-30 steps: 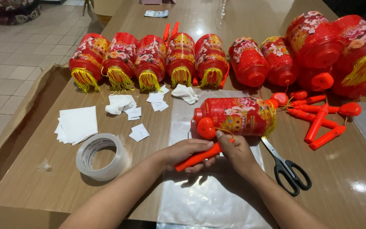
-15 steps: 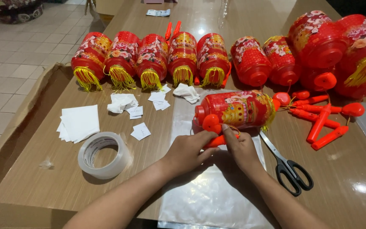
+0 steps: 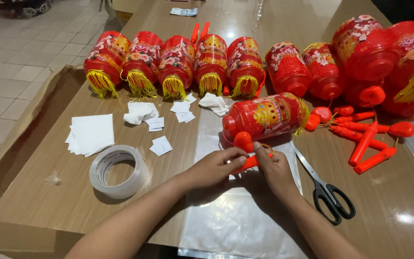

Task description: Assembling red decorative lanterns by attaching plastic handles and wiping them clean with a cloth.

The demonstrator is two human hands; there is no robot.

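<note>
About ten red lanterns, one tape roll, one pair of scissors.

Flattened brown cardboard box spread over the desk's left side, clear shiny plastic bag lying flat under the hands, small white paper slips scattered beside it

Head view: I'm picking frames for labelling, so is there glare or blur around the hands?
Head view: sharp throughout; glare on the clear plastic sheet below both hands and on the glossy table by the scissors; the orange stick and lantern stay readable.
</note>
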